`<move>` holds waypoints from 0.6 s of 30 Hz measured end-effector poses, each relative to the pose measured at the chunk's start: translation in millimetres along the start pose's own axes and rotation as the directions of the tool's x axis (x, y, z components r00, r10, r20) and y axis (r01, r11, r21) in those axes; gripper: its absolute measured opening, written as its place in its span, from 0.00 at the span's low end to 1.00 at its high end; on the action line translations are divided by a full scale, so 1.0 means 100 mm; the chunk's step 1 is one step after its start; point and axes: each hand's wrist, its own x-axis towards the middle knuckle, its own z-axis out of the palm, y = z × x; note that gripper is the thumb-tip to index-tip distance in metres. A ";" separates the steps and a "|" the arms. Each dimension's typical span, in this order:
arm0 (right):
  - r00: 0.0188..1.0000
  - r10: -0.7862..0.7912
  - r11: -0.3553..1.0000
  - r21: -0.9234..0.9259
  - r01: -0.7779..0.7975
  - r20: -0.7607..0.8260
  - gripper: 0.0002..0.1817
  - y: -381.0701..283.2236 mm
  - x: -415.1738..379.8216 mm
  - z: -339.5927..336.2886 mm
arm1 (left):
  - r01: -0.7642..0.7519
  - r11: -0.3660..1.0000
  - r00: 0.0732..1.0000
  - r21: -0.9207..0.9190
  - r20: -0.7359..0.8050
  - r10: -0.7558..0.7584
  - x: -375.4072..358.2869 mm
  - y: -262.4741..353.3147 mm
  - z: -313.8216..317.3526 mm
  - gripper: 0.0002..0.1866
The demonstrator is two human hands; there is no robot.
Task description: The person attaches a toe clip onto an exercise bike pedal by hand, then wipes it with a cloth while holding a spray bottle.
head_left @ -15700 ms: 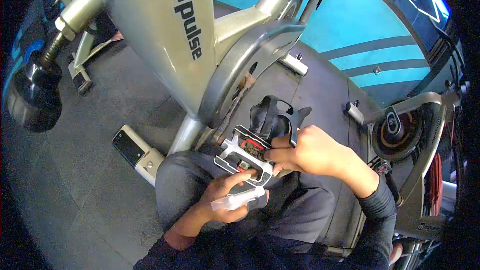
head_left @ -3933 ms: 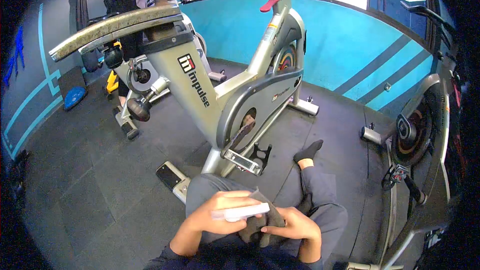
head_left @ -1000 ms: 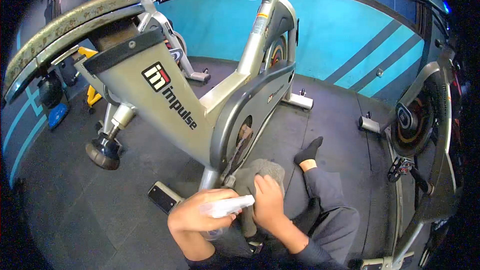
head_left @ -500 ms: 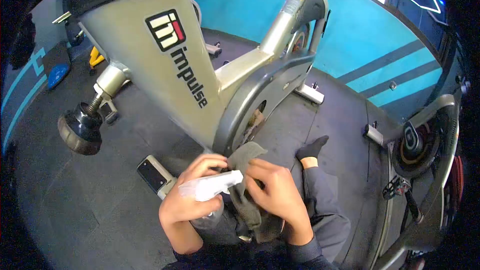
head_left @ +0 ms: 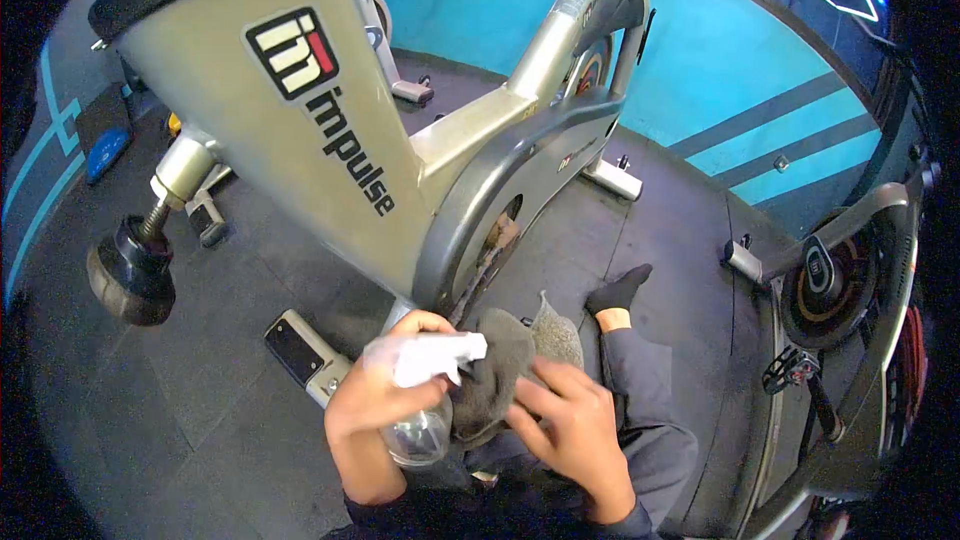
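A spray bottle (head_left: 418,437) with a white trigger head and a clear body is in my left hand (head_left: 365,400), whose fingers wrap round its neck. The nozzle points right, toward a dark grey cloth (head_left: 495,365) bunched in front of my lap. My right hand (head_left: 575,425) pinches the right side of that cloth between thumb and fingers. A lighter, speckled fold of cloth stands up behind my right fingers. Just beyond my hands is a silver exercise bike (head_left: 290,110) marked "impulse", with a dark rounded cover (head_left: 460,210) over its lower part.
The bike's black foot end (head_left: 295,345) rests on the dark floor, left of my left hand. A black knob (head_left: 130,270) sticks out on the bike's left. My leg in dark trousers and a sock (head_left: 620,290) stretches forward right. Another bike (head_left: 840,280) stands at the right.
The cloth has been spread and turned up between my hands, showing a wider face and a lighter fold. My right hand has moved slightly right and down. The view has shifted a little.
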 end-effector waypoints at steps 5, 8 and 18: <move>1.000 -0.003 1.000 0.005 0.002 0.031 0.10 0.00 0.21 0.01 | -0.063 0.993 0.997 -0.097 0.043 0.067 0.02 -0.10 -0.08 0.23; 1.000 0.000 0.999 0.037 -0.001 0.016 0.09 0.02 0.07 -0.01 | -0.059 0.992 0.998 -0.109 0.012 0.060 0.03 -0.09 0.02 0.21; 0.992 0.008 1.000 -0.015 -0.010 -0.127 0.09 0.05 0.05 0.06 | -0.095 0.996 0.994 -0.001 -0.046 0.094 0.06 -0.13 0.10 0.22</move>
